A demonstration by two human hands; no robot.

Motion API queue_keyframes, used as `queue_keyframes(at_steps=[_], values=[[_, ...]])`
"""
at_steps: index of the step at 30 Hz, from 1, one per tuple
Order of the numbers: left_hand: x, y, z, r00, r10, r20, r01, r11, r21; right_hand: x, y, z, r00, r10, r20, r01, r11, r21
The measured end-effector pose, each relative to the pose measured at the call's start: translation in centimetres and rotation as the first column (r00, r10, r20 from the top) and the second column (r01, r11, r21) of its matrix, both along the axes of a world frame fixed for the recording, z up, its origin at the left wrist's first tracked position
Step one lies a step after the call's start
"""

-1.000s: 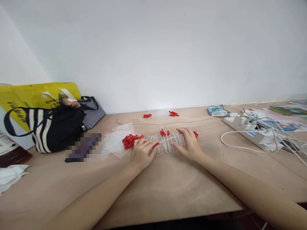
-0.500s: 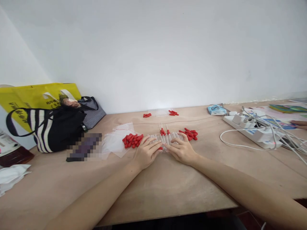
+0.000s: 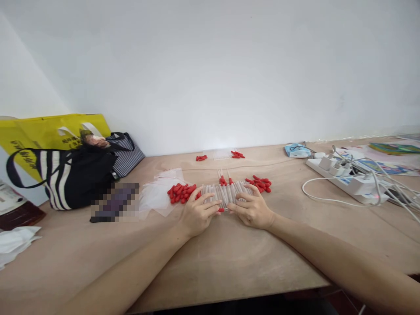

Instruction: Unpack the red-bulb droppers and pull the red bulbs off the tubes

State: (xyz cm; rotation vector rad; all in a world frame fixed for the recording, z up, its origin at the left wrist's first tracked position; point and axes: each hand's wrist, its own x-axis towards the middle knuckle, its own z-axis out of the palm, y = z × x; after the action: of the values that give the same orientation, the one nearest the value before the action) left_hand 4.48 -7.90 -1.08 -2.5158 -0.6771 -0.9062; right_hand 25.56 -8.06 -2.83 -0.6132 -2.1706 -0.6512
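My left hand (image 3: 198, 215) is closed in a pinch, with a small red rubber bulb (image 3: 221, 210) at its fingertips. Facing it, my right hand (image 3: 252, 211) pinches a thin clear tube (image 3: 225, 209) whose end meets or nearly meets the bulb. Just beyond the fingers lies a row of clear glass tubes (image 3: 225, 195), side by side. Red rubber bulbs are heaped left of the row (image 3: 180, 193) and right of it (image 3: 261, 183). Behind the row, a few droppers (image 3: 223, 180) with red bulbs lie with their tubes pointing away.
Clear plastic bags (image 3: 164, 190) lie left of the bulbs, near a blurred dark object (image 3: 114, 203). Farther left stand a black bag (image 3: 83, 177) and a yellow bag (image 3: 33, 127). More droppers (image 3: 238, 154) lie by the wall. A power strip (image 3: 344, 179) with cables and a blue mask (image 3: 297, 150) are on the right.
Both hands have drawn slightly back toward me, baring more of the tube row. The red bulb and thin tube came back with them. A hand at the far right edge has left view.
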Motion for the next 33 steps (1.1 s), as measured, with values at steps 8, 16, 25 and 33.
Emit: queue_keyframes(at_steps=[8,16,25,33], values=[[0.0,-0.1,0.3,1.000,0.001,-0.026,-0.001,1.000,-0.013,0.2,-0.3,-0.1,0.996,-0.062,0.057,0.066,0.995,-0.072],[0.1,-0.4,0.5,1.000,-0.017,-0.024,0.017,1.000,0.000,0.5,-0.5,0.1,0.998,-0.029,0.050,0.032,0.998,-0.051],[0.0,-0.4,0.3,0.999,-0.037,-0.027,0.039,0.996,0.079,0.8,-0.8,0.2,1.000,-0.003,0.022,0.004,0.999,-0.048],[-2.5,-0.3,0.1,0.985,0.093,0.148,-0.088,0.995,-0.040,5.9,-0.6,-0.6,0.950,-0.291,-0.114,0.272,0.949,-0.161]])
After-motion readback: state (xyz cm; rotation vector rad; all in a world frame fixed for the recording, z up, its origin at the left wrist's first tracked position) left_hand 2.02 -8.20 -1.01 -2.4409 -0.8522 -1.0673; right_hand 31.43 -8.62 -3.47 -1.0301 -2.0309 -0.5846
